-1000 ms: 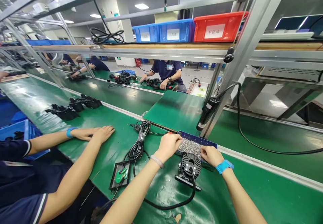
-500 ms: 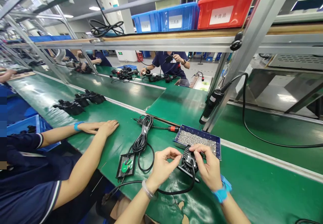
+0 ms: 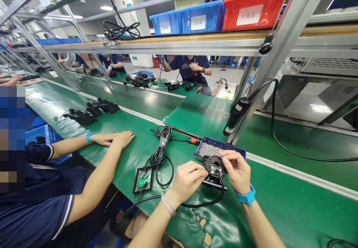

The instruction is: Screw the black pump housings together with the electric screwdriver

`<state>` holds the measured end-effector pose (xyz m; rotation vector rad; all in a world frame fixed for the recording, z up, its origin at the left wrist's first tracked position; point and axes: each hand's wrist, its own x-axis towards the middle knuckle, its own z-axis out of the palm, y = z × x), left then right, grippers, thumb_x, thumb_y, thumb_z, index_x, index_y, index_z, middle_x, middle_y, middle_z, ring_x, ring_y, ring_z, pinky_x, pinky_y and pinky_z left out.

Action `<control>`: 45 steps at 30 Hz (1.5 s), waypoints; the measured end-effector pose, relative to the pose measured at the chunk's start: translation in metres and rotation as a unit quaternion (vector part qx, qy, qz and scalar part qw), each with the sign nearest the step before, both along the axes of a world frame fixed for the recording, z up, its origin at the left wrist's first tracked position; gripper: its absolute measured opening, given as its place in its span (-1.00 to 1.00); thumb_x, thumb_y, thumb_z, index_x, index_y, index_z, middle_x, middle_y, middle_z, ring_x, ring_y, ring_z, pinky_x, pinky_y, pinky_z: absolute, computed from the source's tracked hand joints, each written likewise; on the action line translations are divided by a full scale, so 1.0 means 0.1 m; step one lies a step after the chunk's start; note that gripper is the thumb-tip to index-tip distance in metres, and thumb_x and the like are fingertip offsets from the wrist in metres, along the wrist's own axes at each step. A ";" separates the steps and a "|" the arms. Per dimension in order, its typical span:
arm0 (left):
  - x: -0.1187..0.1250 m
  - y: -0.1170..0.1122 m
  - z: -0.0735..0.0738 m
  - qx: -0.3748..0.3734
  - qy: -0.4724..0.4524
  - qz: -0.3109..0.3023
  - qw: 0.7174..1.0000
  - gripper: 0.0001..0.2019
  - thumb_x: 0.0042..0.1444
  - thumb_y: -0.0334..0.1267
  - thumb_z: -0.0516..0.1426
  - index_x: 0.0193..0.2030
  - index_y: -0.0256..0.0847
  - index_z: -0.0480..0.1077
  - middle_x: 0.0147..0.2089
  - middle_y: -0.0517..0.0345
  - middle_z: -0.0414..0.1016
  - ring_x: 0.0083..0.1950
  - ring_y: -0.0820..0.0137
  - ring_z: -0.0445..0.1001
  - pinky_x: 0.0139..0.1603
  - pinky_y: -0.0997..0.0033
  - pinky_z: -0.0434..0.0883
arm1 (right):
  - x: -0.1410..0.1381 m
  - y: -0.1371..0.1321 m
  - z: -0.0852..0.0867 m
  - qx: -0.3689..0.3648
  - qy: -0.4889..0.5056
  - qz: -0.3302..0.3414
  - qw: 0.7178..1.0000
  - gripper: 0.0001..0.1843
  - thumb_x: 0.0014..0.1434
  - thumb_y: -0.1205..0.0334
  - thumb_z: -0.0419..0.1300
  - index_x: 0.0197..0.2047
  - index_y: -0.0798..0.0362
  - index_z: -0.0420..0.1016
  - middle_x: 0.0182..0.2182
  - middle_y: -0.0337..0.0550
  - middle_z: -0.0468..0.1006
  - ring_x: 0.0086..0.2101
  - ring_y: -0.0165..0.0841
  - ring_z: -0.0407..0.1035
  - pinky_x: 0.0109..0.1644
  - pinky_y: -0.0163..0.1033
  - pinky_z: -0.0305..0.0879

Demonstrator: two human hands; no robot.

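Note:
A round black finned lamp housing (image 3: 213, 167) stands on the green belt (image 3: 279, 210) with a black cable (image 3: 201, 204) looping out of it. My right hand (image 3: 237, 170) grips its right side, fingertips on its top. My left hand (image 3: 188, 179) is pinched at its left edge; whether it holds something small I cannot tell. Just behind lies a blue tray of small screws (image 3: 210, 149). To the left lie a coiled black cable bundle (image 3: 159, 153) and a black plate with a green part (image 3: 143, 179).
A co-worker's two hands (image 3: 116, 138) rest flat on the belt at my left. An electric screwdriver (image 3: 237, 115) hangs by the slanted frame post. Black housings (image 3: 89, 112) sit further up the belt. Blue and red bins (image 3: 223, 13) stand on the shelf; people work opposite.
Both my hands came back from the screw tray to the lamp housing and now close on it. The view shifted slightly.

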<state>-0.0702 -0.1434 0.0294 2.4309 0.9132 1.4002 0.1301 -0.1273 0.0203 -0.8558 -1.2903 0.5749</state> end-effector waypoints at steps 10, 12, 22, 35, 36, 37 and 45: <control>-0.01 0.21 -0.03 -0.330 -0.124 -0.039 0.935 -0.67 -0.08 -0.18 0.46 -0.22 -0.24 0.53 -0.16 0.07 0.63 -0.13 0.30 0.59 -0.05 0.37 0.54 | 0.16 -0.43 -0.01 -0.085 0.076 -0.069 0.991 -0.86 0.11 0.21 0.42 -0.27 0.03 0.60 -0.42 -0.18 0.65 -0.54 -0.42 0.48 -0.46 -0.33 0.50; -0.03 0.26 -0.08 -0.345 -0.112 -0.139 0.921 -0.25 -0.21 -0.10 0.51 0.16 -0.22 0.43 0.24 -0.11 0.49 0.25 0.11 0.47 0.31 0.18 0.41 | 0.15 -0.51 -0.02 -0.095 0.063 -0.065 0.991 -0.90 0.10 0.21 0.41 -0.32 0.04 0.62 -0.42 -0.14 0.68 -0.54 -0.38 0.52 -0.47 -0.31 0.53; 0.06 0.14 -0.01 -0.310 -0.017 -0.137 0.941 0.03 -0.12 -0.17 0.47 0.47 -0.14 0.11 0.41 -0.08 0.35 0.39 0.10 0.37 0.43 0.11 0.32 | 0.11 -0.59 -0.08 -0.016 -0.062 -0.063 0.996 -0.93 0.13 0.35 0.36 -0.34 -0.01 0.61 -0.41 -0.15 0.67 -0.39 -0.31 0.60 -0.35 -0.30 0.57; 0.04 0.05 -0.15 -0.315 -0.009 -0.137 0.939 0.06 -0.05 -0.09 0.43 0.52 -0.14 -0.01 0.52 -0.13 0.13 0.51 0.05 0.16 0.53 -0.01 0.13 | 0.27 -0.47 0.00 0.140 -0.262 -0.021 0.955 -0.73 0.17 0.43 0.31 -0.15 -0.13 0.68 -0.40 -0.14 0.56 -0.39 -0.33 0.47 -0.37 -0.21 0.47; 0.04 0.05 -0.15 -0.315 -0.010 -0.140 0.939 0.07 -0.05 -0.05 0.43 0.52 -0.15 -0.02 0.53 -0.14 0.11 0.52 0.04 0.15 0.53 -0.01 0.12 | 0.29 -0.47 -0.02 0.148 -0.277 -0.022 0.949 -0.70 0.17 0.44 0.29 -0.11 -0.14 0.67 -0.39 -0.14 0.57 -0.39 -0.33 0.46 -0.37 -0.21 0.46; 0.03 0.04 -0.15 -0.318 -0.011 -0.143 0.937 0.09 -0.05 0.01 0.42 0.53 -0.17 -0.03 0.53 -0.15 0.08 0.53 0.03 0.12 0.53 -0.02 0.11 | 0.31 -0.47 -0.04 0.157 -0.292 -0.021 0.943 -0.67 0.18 0.45 0.28 -0.07 -0.14 0.66 -0.38 -0.13 0.58 -0.40 -0.34 0.46 -0.38 -0.22 0.45; -0.09 0.25 0.04 -0.352 0.048 -0.139 0.924 -0.38 0.47 0.04 -0.21 0.55 -0.21 -0.08 0.49 -0.13 0.19 0.44 0.21 0.31 0.42 0.17 0.32 | 0.54 -0.48 -0.52 0.110 -0.399 -0.014 0.910 -0.62 0.36 0.26 -0.02 0.07 0.02 0.57 -0.43 -0.10 0.64 -0.47 -0.34 0.50 -0.41 -0.24 0.46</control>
